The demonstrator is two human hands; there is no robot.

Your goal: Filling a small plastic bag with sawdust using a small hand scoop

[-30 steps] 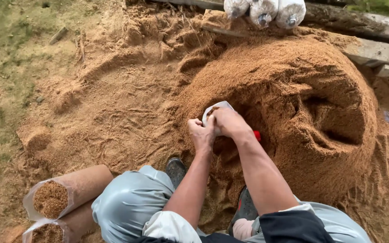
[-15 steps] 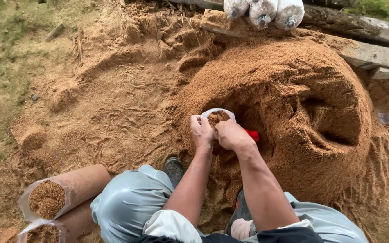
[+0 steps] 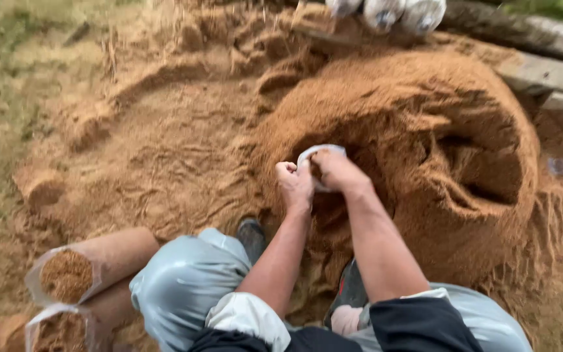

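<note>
A clear plastic bag [image 3: 314, 156] stands open-mouthed against a big mound of brown sawdust [image 3: 425, 150]. My left hand [image 3: 294, 186] pinches the bag's near rim on the left. My right hand [image 3: 337, 171] covers the bag's mouth, fingers curled down into it, pressing on the sawdust inside. Most of the bag's body is hidden behind my hands and the loose sawdust. My knees, in shiny grey trousers [image 3: 184, 280], are drawn up on both sides below my arms.
Two filled, sawdust-packed bags [image 3: 92, 267] lie at the lower left. Several white bags [image 3: 386, 10] rest on a wooden plank [image 3: 542, 72] at the top. Scattered sawdust covers the ground; grass [image 3: 8, 78] lies at the left. My shoe [image 3: 252, 234] shows between my knees.
My right hand has moved from beside the bag onto its mouth, covering the sawdust inside. The small red object by the bag is now hidden. The view shifted slightly.
</note>
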